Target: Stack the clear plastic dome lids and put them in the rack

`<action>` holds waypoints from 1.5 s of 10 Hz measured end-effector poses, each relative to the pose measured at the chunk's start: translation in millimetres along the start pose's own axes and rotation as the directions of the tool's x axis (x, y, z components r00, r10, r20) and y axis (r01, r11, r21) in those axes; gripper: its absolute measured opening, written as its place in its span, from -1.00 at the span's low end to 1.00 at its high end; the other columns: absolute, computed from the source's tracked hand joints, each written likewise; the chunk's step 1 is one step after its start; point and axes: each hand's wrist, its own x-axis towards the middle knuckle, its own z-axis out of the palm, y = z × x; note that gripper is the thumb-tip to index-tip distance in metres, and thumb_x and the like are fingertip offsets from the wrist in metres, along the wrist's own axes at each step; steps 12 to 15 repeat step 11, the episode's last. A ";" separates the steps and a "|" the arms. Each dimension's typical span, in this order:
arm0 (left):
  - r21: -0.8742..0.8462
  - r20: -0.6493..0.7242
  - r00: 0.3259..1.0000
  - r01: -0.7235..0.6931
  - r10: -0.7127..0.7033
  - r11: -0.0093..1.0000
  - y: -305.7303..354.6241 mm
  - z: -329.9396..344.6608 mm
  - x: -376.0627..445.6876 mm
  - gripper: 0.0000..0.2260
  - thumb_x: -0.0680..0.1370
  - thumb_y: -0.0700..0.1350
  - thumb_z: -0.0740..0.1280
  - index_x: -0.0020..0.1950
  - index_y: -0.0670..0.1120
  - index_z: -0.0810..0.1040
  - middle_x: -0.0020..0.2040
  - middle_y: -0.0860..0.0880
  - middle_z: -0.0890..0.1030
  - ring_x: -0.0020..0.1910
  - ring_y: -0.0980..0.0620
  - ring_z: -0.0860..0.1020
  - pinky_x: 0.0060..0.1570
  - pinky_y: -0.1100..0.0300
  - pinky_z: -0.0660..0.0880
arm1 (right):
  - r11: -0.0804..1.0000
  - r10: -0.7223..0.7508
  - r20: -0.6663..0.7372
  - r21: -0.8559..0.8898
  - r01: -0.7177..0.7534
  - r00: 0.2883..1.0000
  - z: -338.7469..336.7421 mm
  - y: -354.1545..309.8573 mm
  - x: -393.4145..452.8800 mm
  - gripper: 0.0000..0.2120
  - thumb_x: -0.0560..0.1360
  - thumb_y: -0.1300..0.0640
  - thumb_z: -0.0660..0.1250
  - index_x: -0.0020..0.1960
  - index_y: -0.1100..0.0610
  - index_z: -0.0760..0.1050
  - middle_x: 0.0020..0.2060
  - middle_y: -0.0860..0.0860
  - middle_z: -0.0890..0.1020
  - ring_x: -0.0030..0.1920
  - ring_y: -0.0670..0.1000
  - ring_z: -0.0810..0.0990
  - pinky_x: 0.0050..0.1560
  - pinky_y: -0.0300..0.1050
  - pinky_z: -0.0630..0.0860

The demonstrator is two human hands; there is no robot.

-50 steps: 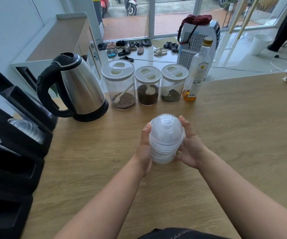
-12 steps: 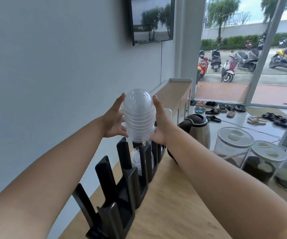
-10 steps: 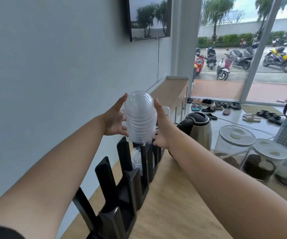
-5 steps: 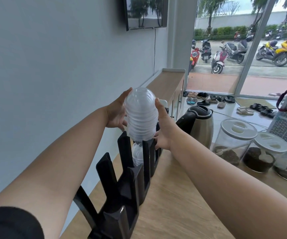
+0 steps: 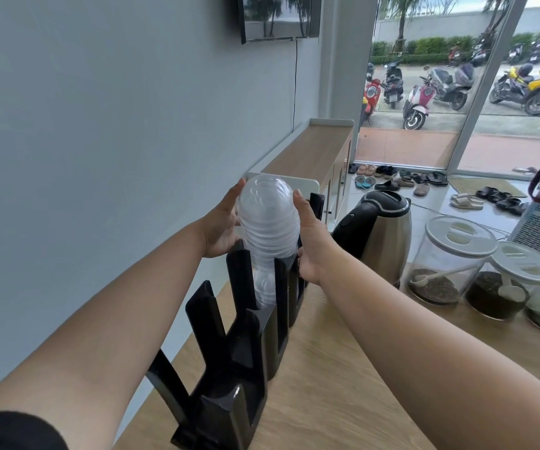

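- The stack of clear dome lids [image 5: 268,219] stands upright, dome end up, its lower end dipping between the black uprights of the rack [image 5: 255,306] on the wooden counter [image 5: 327,384].
- More clear lids seem to sit lower in that same slot, so this stack looks meant to nest onto them.
- The left hand [image 5: 219,228] and right hand [image 5: 310,241] clasp it from opposite sides, likely to keep the loose lids aligned.
- A steel kettle [image 5: 382,235] and lidded jars [image 5: 450,261] stand near, to the right.
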 end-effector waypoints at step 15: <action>0.124 -0.183 0.971 0.177 -0.153 0.976 -11.3 0.6 -9.9 -0.29 0.40 0.47 0.14 0.31 -0.02 0.48 0.28 -0.11 0.56 0.13 -0.14 0.63 0.10 -0.10 0.57 | 0.992 -0.037 -0.128 -0.121 0.021 0.991 2.6 1.4 -17.9 -0.27 0.54 -0.33 0.13 0.57 -0.10 -0.08 0.52 0.05 0.22 0.46 0.22 0.22 0.40 0.21 0.18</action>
